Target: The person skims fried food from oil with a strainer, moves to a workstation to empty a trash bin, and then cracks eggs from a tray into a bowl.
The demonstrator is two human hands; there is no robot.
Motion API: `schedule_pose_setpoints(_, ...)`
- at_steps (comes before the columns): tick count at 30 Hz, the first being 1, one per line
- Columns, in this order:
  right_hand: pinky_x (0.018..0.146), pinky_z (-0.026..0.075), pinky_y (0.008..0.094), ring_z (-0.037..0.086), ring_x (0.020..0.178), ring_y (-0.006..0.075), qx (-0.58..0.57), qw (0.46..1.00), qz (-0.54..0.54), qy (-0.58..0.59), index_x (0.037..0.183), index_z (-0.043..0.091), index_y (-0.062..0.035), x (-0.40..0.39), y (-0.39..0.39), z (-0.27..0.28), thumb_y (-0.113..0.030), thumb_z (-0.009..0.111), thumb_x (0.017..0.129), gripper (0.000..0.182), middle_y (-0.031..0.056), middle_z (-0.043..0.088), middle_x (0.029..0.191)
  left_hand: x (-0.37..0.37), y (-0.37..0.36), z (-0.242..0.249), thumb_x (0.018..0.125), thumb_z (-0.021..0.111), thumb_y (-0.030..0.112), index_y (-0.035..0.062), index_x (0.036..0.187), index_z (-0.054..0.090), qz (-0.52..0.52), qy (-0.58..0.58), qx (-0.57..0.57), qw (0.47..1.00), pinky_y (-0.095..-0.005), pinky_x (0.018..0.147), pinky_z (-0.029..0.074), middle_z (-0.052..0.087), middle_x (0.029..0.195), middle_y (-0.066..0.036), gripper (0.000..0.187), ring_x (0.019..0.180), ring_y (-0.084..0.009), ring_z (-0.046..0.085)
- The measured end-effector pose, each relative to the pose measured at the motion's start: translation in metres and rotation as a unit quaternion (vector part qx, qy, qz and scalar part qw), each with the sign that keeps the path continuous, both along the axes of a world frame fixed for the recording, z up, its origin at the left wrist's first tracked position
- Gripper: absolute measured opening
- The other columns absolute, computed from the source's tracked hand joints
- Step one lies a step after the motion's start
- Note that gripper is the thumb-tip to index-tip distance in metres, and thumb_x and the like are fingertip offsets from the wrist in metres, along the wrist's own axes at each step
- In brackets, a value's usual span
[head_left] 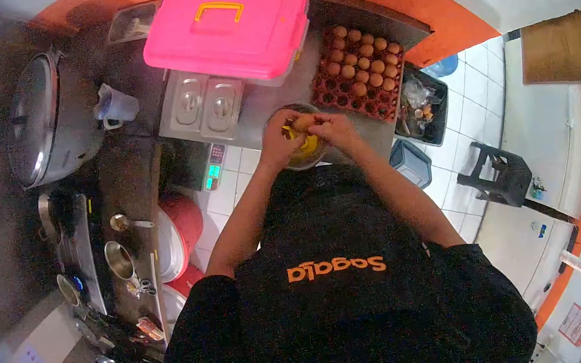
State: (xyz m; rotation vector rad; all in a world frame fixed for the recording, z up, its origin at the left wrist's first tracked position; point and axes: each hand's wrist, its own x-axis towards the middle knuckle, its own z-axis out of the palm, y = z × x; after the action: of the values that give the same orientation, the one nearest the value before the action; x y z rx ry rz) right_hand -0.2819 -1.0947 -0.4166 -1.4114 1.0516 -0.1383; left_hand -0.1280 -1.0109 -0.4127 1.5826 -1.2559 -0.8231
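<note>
A brown egg [302,122] is held between my two hands over a round bowl [319,159] at the counter's near edge. My left hand [282,139] grips the egg from the left with bent fingers. From the right, the fingertips of my right hand [334,131] press on the same egg. Yellow egg yolk [309,145] shows inside the bowl below. Whether the shell is cracked I cannot make out. To the right of the bowl lies a red egg tray [362,103] with many brown eggs in its back part and bare cups at its front.
A pink lidded box [229,31] stands behind two lidded steel pans [206,107]. Right of the tray is a black bin [422,107] with waste in it. A large pot [42,122] and a plastic jug [115,105] are at left, a black stool [498,175] at right.
</note>
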Motion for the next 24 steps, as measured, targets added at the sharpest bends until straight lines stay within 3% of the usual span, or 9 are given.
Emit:
schedule_pose_setpoints(2,0.062,0.047,0.0344,0.06,0.067,0.0252,-0.117,0.992,0.025,0.026,0.096,0.062,-0.0099,0.002,0.001,-0.02,-0.042,0.061,0.066,0.044,0.0127,0.063,0.077,0.001,0.002,-0.011,0.062,0.067,0.01,0.0044,0.096,0.054,0.007,0.008,-0.016,1.0,-0.0315,0.078,0.043,0.053,0.093,-0.009,0.037,0.089,-0.0221,0.054)
schedule_pose_setpoints(5,0.064,0.047,0.0372,0.06,0.07,0.0285,-0.115,0.991,0.015,0.065,0.092,0.063,-0.0081,0.004,0.005,-0.029,-0.042,0.06,0.064,0.044,0.0146,0.062,0.079,-0.001,0.005,-0.022,0.061,0.068,0.011,0.0045,0.093,0.057,0.033,0.012,-0.021,0.999,-0.0335,0.078,0.043,0.055,0.092,-0.01,0.034,0.088,-0.0246,0.055)
schedule_pose_setpoints(8,0.064,0.047,0.0373,0.06,0.069,0.0283,-0.179,0.981,0.024,0.075,0.088,0.063,-0.0071,0.01,0.009,-0.029,-0.042,0.061,0.064,0.042,0.0147,0.062,0.077,-0.006,0.011,-0.038,0.062,0.068,0.014,0.0043,0.091,0.06,0.069,-0.036,-0.009,0.997,-0.0352,0.078,0.044,0.056,0.093,-0.012,0.032,0.088,-0.0278,0.055)
schedule_pose_setpoints(11,0.063,0.047,0.0372,0.06,0.067,0.0282,-0.224,0.967,0.057,0.11,0.084,0.063,-0.007,0.011,0.009,-0.066,-0.042,0.061,0.063,0.041,0.0144,0.062,0.074,-0.015,0.013,-0.045,0.063,0.066,0.017,0.0036,0.09,0.06,0.096,-0.111,-0.005,0.989,-0.0359,0.077,0.045,0.057,0.094,-0.015,0.031,0.088,-0.0302,0.055)
schedule_pose_setpoints(15,0.062,0.048,0.0365,0.06,0.066,0.028,-0.086,0.994,0.024,0.059,0.081,0.063,-0.0072,0.009,0.01,-0.067,-0.041,0.064,0.062,0.039,0.0143,0.062,0.073,-0.018,0.016,-0.052,0.067,0.066,0.02,0.0047,0.091,0.061,0.105,-0.163,-0.011,0.981,-0.0352,0.078,0.045,0.06,0.094,-0.013,0.029,0.087,-0.0281,0.057)
schedule_pose_setpoints(17,0.063,0.047,0.0327,0.059,0.065,0.0202,-0.148,0.976,0.062,0.149,0.1,0.059,-0.0031,0.013,0.011,-0.054,-0.029,0.061,0.064,0.044,0.014,0.061,0.074,-0.016,0.016,-0.053,0.066,0.065,0.019,0.0033,0.091,0.06,0.099,-0.139,0.0,0.985,-0.036,0.078,0.045,0.059,0.094,-0.015,0.03,0.086,-0.0291,0.057)
schedule_pose_setpoints(19,0.064,0.047,0.033,0.059,0.066,0.021,-0.132,0.983,0.061,0.116,0.102,0.059,-0.0038,0.004,0.006,-0.079,-0.027,0.062,0.063,0.045,0.0143,0.061,0.075,-0.01,0.014,-0.058,0.064,0.064,0.018,0.002,0.091,0.059,0.093,-0.115,0.01,0.989,-0.0367,0.077,0.045,0.058,0.095,-0.017,0.032,0.086,-0.0301,0.056)
schedule_pose_setpoints(21,0.065,0.047,0.0333,0.059,0.067,0.0218,-0.117,0.988,0.058,0.084,0.104,0.058,-0.0046,-0.004,0.005,-0.086,-0.024,0.062,0.063,0.046,0.0146,0.061,0.076,0.003,0.017,-0.067,0.065,0.063,0.015,0.0015,0.091,0.059,0.019,-0.115,-0.012,0.993,-0.0344,0.077,0.045,0.058,0.095,-0.016,0.03,0.087,-0.0283,0.057)
schedule_pose_setpoints(24,0.066,0.047,0.0324,0.06,0.069,0.0234,-0.183,0.976,0.087,0.074,0.108,0.056,-0.0052,-0.01,0.004,-0.074,-0.024,0.064,0.06,0.052,0.0152,0.061,0.079,0.01,0.018,-0.052,0.064,0.063,0.012,0.0018,0.093,0.058,-0.021,-0.048,0.003,0.999,-0.0315,0.078,0.046,0.057,0.095,-0.015,0.031,0.087,-0.0259,0.057)
